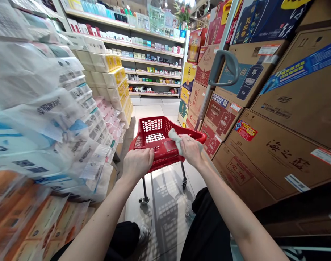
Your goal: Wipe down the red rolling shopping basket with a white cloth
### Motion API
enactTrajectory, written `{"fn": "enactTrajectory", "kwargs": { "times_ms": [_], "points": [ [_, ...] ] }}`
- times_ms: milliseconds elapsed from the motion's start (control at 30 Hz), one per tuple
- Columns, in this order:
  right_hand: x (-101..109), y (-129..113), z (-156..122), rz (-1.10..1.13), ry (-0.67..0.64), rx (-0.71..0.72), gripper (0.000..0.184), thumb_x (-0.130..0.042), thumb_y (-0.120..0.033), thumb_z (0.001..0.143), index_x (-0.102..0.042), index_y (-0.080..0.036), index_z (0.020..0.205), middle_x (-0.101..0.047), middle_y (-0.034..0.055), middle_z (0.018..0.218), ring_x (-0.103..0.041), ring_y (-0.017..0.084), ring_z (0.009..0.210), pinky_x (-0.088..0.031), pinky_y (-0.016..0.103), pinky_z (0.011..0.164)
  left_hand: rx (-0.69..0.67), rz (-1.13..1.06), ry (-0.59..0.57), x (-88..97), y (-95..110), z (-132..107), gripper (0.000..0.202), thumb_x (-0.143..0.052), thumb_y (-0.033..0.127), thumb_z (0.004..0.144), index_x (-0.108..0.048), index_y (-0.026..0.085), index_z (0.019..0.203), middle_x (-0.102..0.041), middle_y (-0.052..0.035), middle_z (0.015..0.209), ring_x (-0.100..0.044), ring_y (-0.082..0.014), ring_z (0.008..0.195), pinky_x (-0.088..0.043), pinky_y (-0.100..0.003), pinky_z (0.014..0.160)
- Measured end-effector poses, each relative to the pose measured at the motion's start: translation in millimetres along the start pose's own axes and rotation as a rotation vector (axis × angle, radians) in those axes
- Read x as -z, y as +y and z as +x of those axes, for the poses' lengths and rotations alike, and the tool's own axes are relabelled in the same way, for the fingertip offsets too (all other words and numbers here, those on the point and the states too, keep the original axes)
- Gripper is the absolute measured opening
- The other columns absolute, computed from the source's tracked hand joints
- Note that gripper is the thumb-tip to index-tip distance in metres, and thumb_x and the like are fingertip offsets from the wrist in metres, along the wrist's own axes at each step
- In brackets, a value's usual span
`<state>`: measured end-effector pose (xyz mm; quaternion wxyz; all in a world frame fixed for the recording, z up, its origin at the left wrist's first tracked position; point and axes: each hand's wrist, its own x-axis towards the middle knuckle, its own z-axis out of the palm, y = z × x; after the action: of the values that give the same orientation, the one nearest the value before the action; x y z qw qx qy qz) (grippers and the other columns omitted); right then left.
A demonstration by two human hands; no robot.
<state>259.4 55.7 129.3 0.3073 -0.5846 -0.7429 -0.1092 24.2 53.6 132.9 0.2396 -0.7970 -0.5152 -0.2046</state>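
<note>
A red plastic shopping cart [168, 145] on wheeled metal legs stands right in front of me, its latticed basket showing nothing inside. My left hand [138, 160] is closed around the left part of the cart's handle. Toward the handle's right part, my right hand [191, 148] presses a pale grey-green cloth [175, 137] against the red rim, fingers wrapped over it. Some of the cloth hangs out past both sides of that hand.
Packs of tissue paper [73, 119] are piled along the left. Stacked cardboard cartons [263, 145] line the right, with a grey-handled metal pole [209, 98] before them. Shelves of small goods [154, 47] stand across the far end of the tiled floor [165, 203].
</note>
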Motion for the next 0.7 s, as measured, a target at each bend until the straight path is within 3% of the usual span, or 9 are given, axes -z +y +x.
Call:
{"fn": "enactTrajectory", "kwargs": {
  "times_ms": [100,200,267,333,467,567,700],
  "points": [
    [5,32,3,-0.079,-0.047,-0.158,0.039,-0.022,-0.030,0.099,-0.058,-0.014,0.100,-0.066,0.0092,0.094,-0.059,0.019,0.093,-0.038,0.029,0.085,0.008,-0.003,0.005,-1.2,0,0,0.043,-0.030,0.033,0.092,-0.059,0.018,0.064,-0.067,-0.0077,0.067,-0.061,-0.0206,0.065,-0.032,-0.032,0.063],
    [5,39,6,-0.125,-0.080,-0.233,0.040,-0.023,-0.032,0.098,-0.058,-0.014,0.091,-0.065,0.0087,0.083,-0.059,0.020,0.083,-0.038,0.030,0.082,0.018,-0.007,-0.010,-1.5,3,0,0.044,-0.029,0.033,0.091,-0.060,0.018,0.064,-0.067,-0.0083,0.066,-0.060,-0.0206,0.064,-0.031,-0.032,0.062],
    [-1,28,4,-0.118,-0.033,-0.259,0.039,-0.023,-0.030,0.098,-0.059,-0.014,0.094,-0.066,0.0093,0.086,-0.059,0.020,0.087,-0.036,0.033,0.088,0.025,-0.010,-0.019,-1.1,5,1,0.044,-0.029,0.032,0.091,-0.060,0.017,0.064,-0.066,-0.0086,0.065,-0.060,-0.0209,0.063,-0.030,-0.032,0.061],
    [-9,9,-2,-0.099,0.062,-0.261,0.038,-0.023,-0.028,0.098,-0.057,-0.013,0.107,-0.065,0.0113,0.102,-0.056,0.021,0.100,-0.030,0.037,0.098,0.039,-0.012,-0.019,-0.9,7,2,0.044,-0.028,0.031,0.091,-0.060,0.017,0.064,-0.066,-0.0090,0.065,-0.060,-0.0215,0.063,-0.030,-0.033,0.061],
    [-17,-24,-17,-0.082,0.156,-0.175,0.041,-0.024,-0.029,0.098,-0.048,-0.017,0.128,-0.046,0.0103,0.136,-0.036,0.022,0.128,-0.019,0.043,0.109,0.053,-0.011,-0.019,-1.9,3,1,0.045,-0.027,0.031,0.091,-0.061,0.017,0.065,-0.067,-0.0098,0.067,-0.060,-0.0223,0.064,-0.030,-0.033,0.061],
    [-10,-27,-18,-0.088,0.096,-0.087,0.040,-0.028,-0.032,0.097,-0.049,-0.019,0.129,-0.046,0.0085,0.137,-0.035,0.023,0.128,-0.022,0.042,0.109,0.028,0.005,-0.037,-2.7,-2,0,0.046,-0.026,0.032,0.092,-0.061,0.017,0.065,-0.067,-0.0094,0.067,-0.060,-0.0218,0.065,-0.030,-0.033,0.062],
    [4,-12,8,-0.101,-0.101,-0.089,0.040,-0.026,-0.039,0.097,-0.056,-0.022,0.119,-0.057,0.0099,0.121,-0.052,0.023,0.109,-0.039,0.038,0.094,0.018,0.011,-0.035,-2.5,-4,0,0.047,-0.026,0.033,0.092,-0.061,0.017,0.065,-0.066,-0.0088,0.066,-0.060,-0.0210,0.064,-0.030,-0.032,0.062]
  ]
}}
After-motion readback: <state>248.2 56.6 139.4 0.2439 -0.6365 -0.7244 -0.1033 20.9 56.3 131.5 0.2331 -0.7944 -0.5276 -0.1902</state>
